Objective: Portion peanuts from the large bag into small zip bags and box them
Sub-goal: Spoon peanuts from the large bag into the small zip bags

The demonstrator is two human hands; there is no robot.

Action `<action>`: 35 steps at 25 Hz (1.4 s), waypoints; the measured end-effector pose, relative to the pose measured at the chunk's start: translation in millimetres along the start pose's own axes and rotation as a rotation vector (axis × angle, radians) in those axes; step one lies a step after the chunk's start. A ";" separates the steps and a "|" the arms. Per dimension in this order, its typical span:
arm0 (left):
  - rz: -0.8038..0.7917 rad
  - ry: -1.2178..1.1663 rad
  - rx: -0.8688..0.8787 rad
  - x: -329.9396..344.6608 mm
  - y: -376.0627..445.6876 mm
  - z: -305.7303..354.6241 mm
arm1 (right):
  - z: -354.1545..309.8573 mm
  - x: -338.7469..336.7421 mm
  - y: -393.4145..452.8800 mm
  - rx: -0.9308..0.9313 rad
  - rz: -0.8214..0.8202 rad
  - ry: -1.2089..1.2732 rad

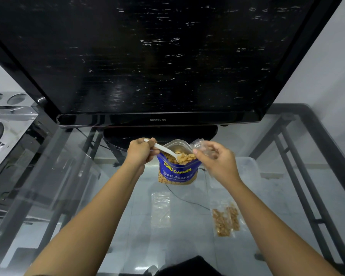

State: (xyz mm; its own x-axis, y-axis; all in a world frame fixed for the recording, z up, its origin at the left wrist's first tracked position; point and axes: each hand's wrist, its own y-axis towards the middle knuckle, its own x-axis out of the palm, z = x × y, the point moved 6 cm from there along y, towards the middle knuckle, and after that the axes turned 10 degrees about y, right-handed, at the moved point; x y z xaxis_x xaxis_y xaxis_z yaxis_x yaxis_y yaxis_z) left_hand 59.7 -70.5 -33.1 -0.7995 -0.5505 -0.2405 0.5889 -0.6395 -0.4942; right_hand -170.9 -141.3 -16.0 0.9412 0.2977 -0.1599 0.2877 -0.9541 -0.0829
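Observation:
A blue large peanut bag (pixel 177 172) stands open on the glass table, full of peanuts. My left hand (pixel 140 150) grips a white plastic spoon (pixel 165 150) whose bowl sits heaped with peanuts at the bag's mouth. My right hand (pixel 215 158) pinches an empty clear small zip bag (pixel 202 146) just right of the large bag's opening. Nearer me, an empty zip bag (pixel 160 209) lies flat, and a filled zip bag (pixel 225 220) with peanuts lies to its right. A clear plastic box (pixel 247 168) sits behind my right wrist.
A large black TV (pixel 157 56) on its stand rises directly behind the peanut bag. The glass table (pixel 88 196) has a dark metal frame (pixel 311 156) along the right side. A black cable (pixel 185 200) shows under the glass.

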 end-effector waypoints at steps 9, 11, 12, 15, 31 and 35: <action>0.051 -0.100 0.040 -27.8 3.6 30.9 | -27.3 13.3 1.2 -0.265 -0.159 -0.519; 0.033 -0.074 0.087 -27.6 -0.8 45.6 | -28.3 16.8 0.4 -0.261 -0.159 -0.487; 0.016 -0.036 0.121 -24.9 -4.9 52.9 | -28.8 18.3 -0.2 -0.259 -0.147 -0.455; -0.016 0.172 0.311 -8.8 -27.7 77.8 | -29.1 23.6 -2.7 -0.239 -0.120 -0.327; 0.244 0.172 0.763 -26.8 -80.7 127.5 | -15.8 -6.2 -30.3 -0.169 -0.051 0.239; 0.109 0.348 0.434 0.7 -34.5 47.7 | 5.3 -22.9 -50.8 -0.138 0.011 0.126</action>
State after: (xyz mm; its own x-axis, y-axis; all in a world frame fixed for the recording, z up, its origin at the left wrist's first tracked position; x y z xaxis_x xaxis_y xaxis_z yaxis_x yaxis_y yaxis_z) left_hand 44.4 -74.4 23.6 -0.6795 -0.4634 -0.5688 0.6063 -0.7912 -0.0797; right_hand -207.9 -99.5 -13.3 0.9567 0.2890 -0.0349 0.2906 -0.9553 0.0551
